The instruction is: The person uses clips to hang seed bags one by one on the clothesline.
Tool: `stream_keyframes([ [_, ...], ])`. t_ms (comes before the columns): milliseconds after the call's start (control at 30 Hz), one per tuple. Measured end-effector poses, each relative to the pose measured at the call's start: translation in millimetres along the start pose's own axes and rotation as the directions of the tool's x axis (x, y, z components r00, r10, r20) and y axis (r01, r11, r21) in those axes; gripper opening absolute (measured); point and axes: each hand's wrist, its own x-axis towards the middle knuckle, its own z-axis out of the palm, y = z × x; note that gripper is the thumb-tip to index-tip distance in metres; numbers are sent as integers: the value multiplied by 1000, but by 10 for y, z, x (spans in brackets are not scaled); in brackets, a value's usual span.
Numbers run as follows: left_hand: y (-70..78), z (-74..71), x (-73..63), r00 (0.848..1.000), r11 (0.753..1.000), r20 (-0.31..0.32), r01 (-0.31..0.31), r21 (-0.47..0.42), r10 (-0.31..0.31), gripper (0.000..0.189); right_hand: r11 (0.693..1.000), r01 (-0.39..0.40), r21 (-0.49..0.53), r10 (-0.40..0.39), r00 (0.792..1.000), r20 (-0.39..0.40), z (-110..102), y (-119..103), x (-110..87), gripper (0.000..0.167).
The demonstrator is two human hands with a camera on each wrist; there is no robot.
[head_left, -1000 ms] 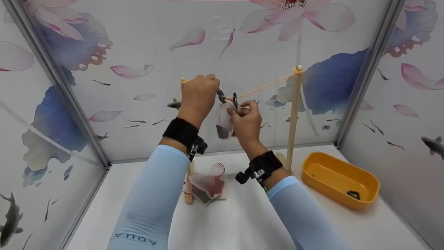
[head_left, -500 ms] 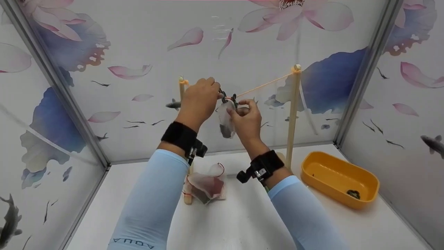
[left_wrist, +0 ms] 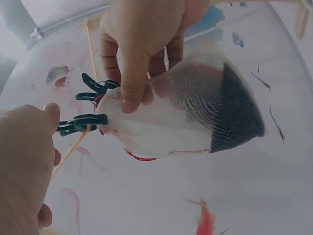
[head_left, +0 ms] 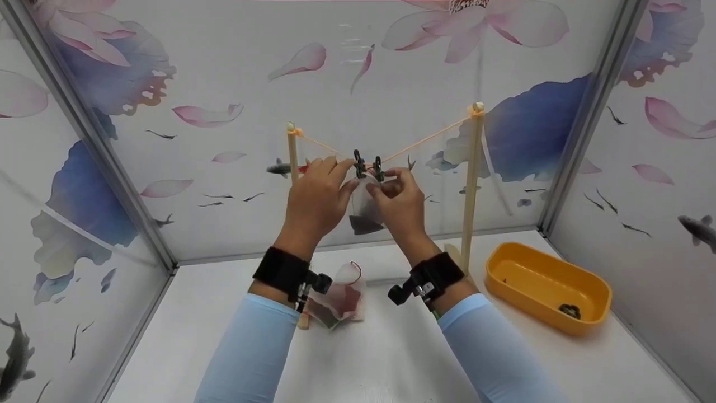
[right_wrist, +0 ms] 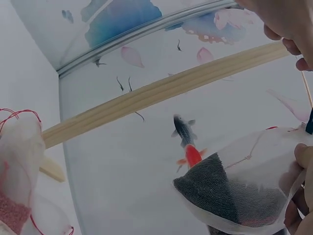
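A white mesh drawstring bag (left_wrist: 166, 112) with dark contents at its bottom hangs from an orange cord (head_left: 428, 137). Two dark green spring clips, the left clip (head_left: 358, 163) and the right clip (head_left: 378, 168), grip its top edge. My right hand (head_left: 401, 201) pinches the bag just below the right clip, thumb in front and fingers behind. Beside the left clip is my left hand (head_left: 316, 196), its thumb and index finger apart. In the left wrist view the left hand (left_wrist: 24, 161) lies close to a clip's handles, partly covering them; contact is unclear.
The cord runs between a left wooden post (head_left: 292, 154) and a right wooden post (head_left: 472, 190). More mesh bags (head_left: 341, 302) with red strings lie at the left post's foot. A yellow tub (head_left: 537, 296) with dark clips (head_left: 569, 311) stands right. Printed panels enclose the table (head_left: 369, 358).
My left hand has moved down from the left clip, its fingers loosening. That clip now stands upright at the bag's top. My right hand stays on the bag, which has turned to show more width.
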Motion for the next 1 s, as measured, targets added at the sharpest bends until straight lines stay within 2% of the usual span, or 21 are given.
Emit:
stream_keyframes([
  [100,1,98,-264,994,996,-97,32,-87,-41,40,1000,26,5,-26,999,18,-40,1,-46,40],
  [200,13,206,-542,989,989,-128,61,-137,-79,34,998,56,5,-56,998,30,-116,28,-111,42],
  [333,19,389,-940,988,977,-87,109,-184,-127,25,996,81,-30,-81,997,6,-279,111,-217,33],
  [467,8,568,-1335,982,957,-34,175,-230,-187,19,996,64,-63,-65,998,-9,-479,231,-335,18],
  [567,21,668,-1583,972,939,6,230,-254,-237,17,996,20,-85,-19,1000,7,-633,355,-427,13],
  [667,66,742,-1751,958,919,50,285,-272,-282,17,990,-58,-126,67,995,72,-846,519,-508,13],
  [733,112,783,-1821,950,907,87,314,-282,-301,17,974,-139,-181,162,979,121,-1056,634,-556,17],
  [833,191,842,-1877,943,894,147,331,-304,-299,18,916,-275,-292,332,928,167,-1438,812,-622,26],
  [933,267,899,-1900,950,902,174,302,-310,-258,17,840,-374,-392,461,873,155,-1767,975,-680,33],
  [1000,314,927,-1909,961,916,173,260,-306,-215,16,804,-418,-423,519,840,157,-1904,1074,-720,38],
])
